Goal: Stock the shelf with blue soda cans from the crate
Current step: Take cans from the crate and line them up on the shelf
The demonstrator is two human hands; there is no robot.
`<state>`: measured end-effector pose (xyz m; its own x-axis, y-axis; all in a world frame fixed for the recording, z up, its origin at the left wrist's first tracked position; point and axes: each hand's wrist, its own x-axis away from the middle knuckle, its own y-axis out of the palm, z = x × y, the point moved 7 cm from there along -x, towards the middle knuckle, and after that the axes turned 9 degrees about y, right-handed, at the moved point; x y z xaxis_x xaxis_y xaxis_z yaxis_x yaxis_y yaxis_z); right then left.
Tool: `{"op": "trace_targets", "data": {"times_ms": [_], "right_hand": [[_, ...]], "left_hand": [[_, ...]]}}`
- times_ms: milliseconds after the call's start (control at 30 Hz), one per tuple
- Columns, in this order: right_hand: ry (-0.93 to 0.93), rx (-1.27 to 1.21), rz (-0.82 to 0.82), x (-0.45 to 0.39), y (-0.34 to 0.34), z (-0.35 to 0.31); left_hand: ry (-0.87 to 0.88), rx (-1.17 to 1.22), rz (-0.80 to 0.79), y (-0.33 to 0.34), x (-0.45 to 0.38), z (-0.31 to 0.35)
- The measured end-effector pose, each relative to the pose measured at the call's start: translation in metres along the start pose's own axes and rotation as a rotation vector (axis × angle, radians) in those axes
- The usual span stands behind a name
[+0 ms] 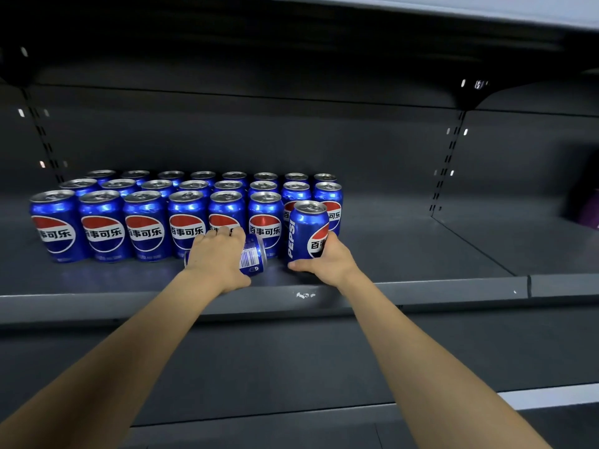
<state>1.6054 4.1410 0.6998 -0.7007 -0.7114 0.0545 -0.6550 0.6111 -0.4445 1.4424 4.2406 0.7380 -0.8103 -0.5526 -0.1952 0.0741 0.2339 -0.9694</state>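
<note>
A dark grey shelf carries a block of blue cans, stood upright in three rows at its left half, labels facing out. Two bare arms are stretched over the front lip of the shelf.

A can lying on its side, barcode up, is held by the left hand just in front of the front row; the fingers are curled over its far side, and most of it is hidden under the palm. It rests on, or very near, the shelf surface.

A second can is gripped by the right hand at the right end of the front row. It is nearly upright, tilted slightly, with its base at the shelf and its top towards the back rows. The thumb is laid along its lower front; the fingers are wrapped round its right side.

The right half of the shelf is bare, and a purple object is seen at the far right edge, too cut off to be identified. The crate is not in view.
</note>
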Motion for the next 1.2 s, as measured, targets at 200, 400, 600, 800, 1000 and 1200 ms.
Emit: {"op": "trace_targets", "data": {"times_ms": [200,400,600,800,1000,1200], "right_hand": [[0.056,0.128,0.244,-0.002,0.002,-0.006],[0.123,0.272,0.333,-0.012,0.011,-0.009],[0.079,0.331,0.239,-0.019,0.021,-0.009],[0.028,0.288,0.203,-0.020,0.020,-0.004],[0.033,0.320,0.249,-0.021,0.021,-0.007],[0.034,0.314,0.266,-0.022,0.022,-0.009]], "left_hand": [[-0.005,-0.007,0.003,-0.001,0.000,0.001],[-0.019,-0.006,0.004,0.001,-0.001,0.000],[-0.017,-0.001,0.009,0.003,-0.002,-0.001],[-0.011,-0.004,0.014,0.002,-0.002,-0.001],[-0.012,-0.005,0.016,0.002,-0.001,-0.001],[-0.009,-0.005,0.013,0.002,-0.002,-0.001]]}}
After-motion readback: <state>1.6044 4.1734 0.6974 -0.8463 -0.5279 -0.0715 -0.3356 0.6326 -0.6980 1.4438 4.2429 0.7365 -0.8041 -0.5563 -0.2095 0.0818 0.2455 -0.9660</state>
